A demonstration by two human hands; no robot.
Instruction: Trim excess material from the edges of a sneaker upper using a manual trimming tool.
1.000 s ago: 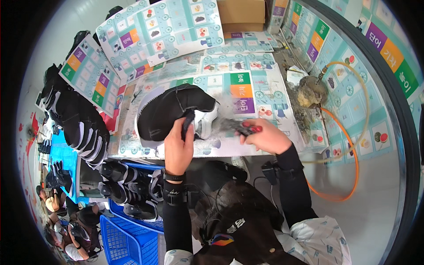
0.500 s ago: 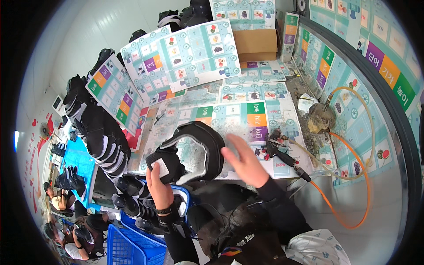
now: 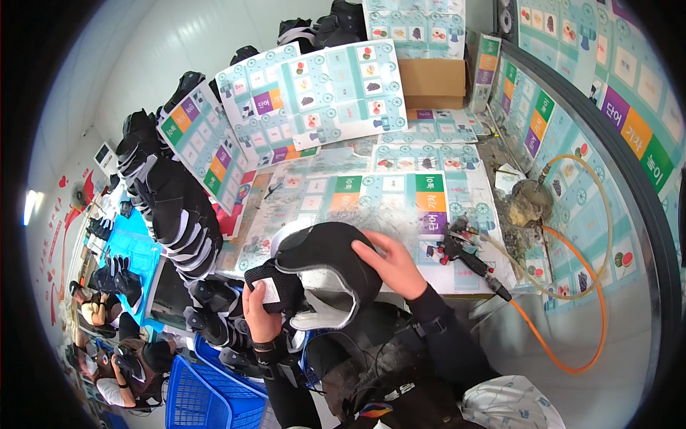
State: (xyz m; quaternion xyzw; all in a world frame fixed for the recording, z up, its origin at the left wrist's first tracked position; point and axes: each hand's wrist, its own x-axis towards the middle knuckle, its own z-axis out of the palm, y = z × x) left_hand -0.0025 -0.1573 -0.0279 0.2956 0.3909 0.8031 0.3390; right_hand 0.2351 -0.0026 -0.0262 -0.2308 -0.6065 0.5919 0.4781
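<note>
Centrally, counter (image 3: 371,200) covered in printed teal sheets. Black padded brace (image 3: 325,268) held over its near edge: left hand (image 3: 261,314) grips the strap end from below, right hand (image 3: 393,264) lies flat on top. Black spray tool (image 3: 464,254) lies just right, with orange hose (image 3: 572,357).

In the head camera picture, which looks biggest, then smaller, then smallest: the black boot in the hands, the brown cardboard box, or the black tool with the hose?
1. Black boot, though it sits closest to the camera.
2. Cardboard box, farther back.
3. Black tool.
</note>
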